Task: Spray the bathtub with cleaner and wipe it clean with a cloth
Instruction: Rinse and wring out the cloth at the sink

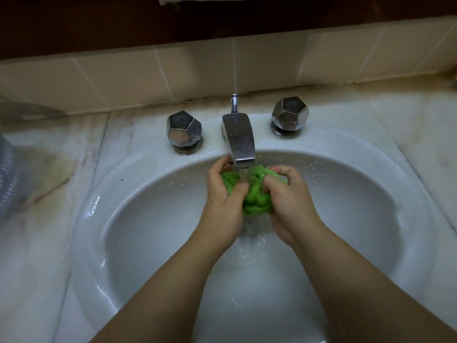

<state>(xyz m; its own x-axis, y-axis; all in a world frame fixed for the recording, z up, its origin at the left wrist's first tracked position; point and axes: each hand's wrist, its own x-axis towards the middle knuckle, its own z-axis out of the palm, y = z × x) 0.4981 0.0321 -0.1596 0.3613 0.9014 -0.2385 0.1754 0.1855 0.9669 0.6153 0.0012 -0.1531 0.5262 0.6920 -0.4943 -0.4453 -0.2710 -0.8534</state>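
A bunched, wet green cloth (256, 196) sits between both hands under the metal tap spout (238, 139), with water running onto it. My left hand (223, 206) grips its left side, thumb pressed into the folds. My right hand (290, 206) grips its right side with curled fingers. Both hands are over the white sink basin (153, 219). No bathtub or spray bottle is in view.
Two faceted metal tap knobs, the left knob (184, 131) and the right knob (289, 115), flank the spout. A stained marble counter (44, 169) surrounds the basin, with beige wall tiles (197, 75) behind. A ribbed clear object (7, 179) lies at the far left edge. Water droplets dot the basin.
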